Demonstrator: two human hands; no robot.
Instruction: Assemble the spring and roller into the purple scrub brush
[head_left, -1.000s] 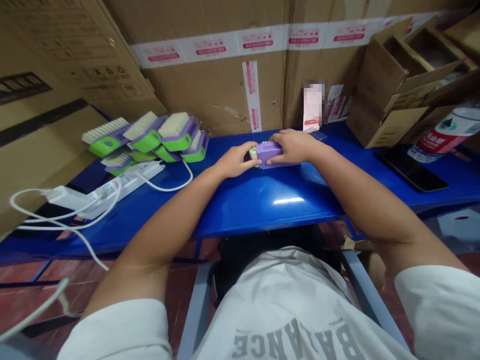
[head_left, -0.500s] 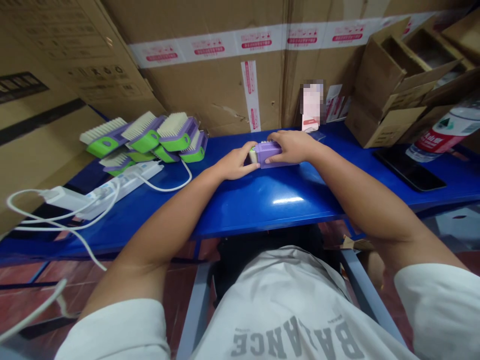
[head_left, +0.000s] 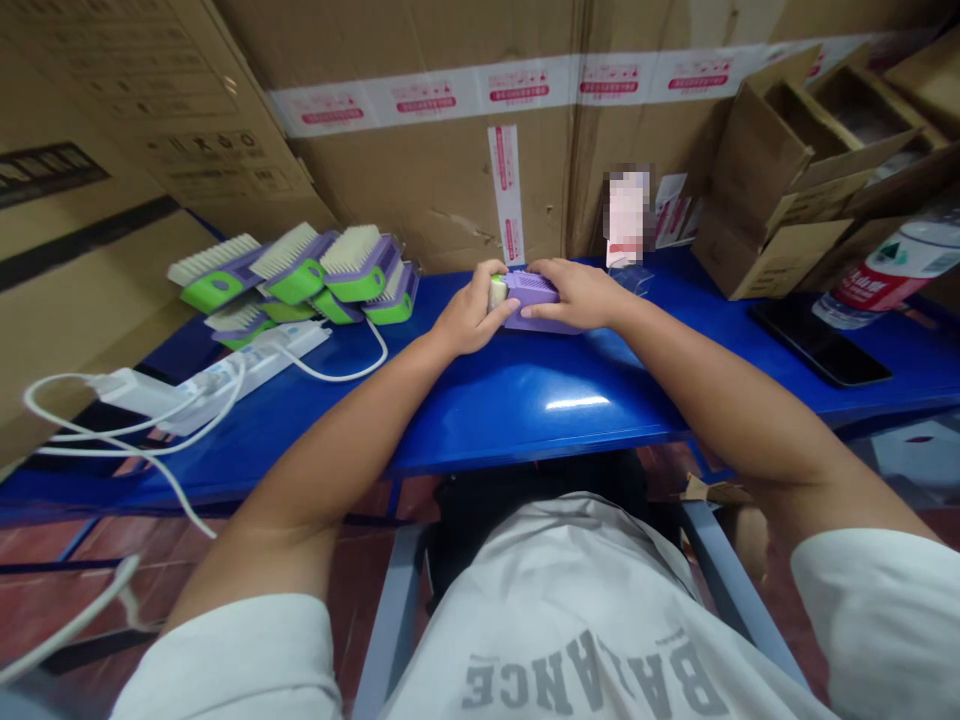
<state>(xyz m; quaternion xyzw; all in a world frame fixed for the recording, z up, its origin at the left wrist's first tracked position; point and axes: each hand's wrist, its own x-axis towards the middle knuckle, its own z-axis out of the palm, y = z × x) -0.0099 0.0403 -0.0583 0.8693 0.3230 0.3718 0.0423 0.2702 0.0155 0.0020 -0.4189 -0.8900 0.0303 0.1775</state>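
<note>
Two-handed grip on purple block (head_left: 531,289); arms (head_left: 705,385) outstretched

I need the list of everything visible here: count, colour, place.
table: one, blue, centre
purple piece: one, purple, cream end, picture centre
brushes: about seven, purple and green, stacked left
power strip: one, white, before brushes
cords: several, white, table left
phone: one, black, table right
bottle: one, clear, red label, beside phone
cardboard: several sheets, brown, back, left
panel: one, pinkish, pixelated, before cardboard
open boxes: several, brown, back right
bars: two, grey, bottom
floor tiles: several, red, below
shirt: one, white, bottom centre
left hand: one, bare, at cream end
right hand: one, bare, at purple piece
</note>
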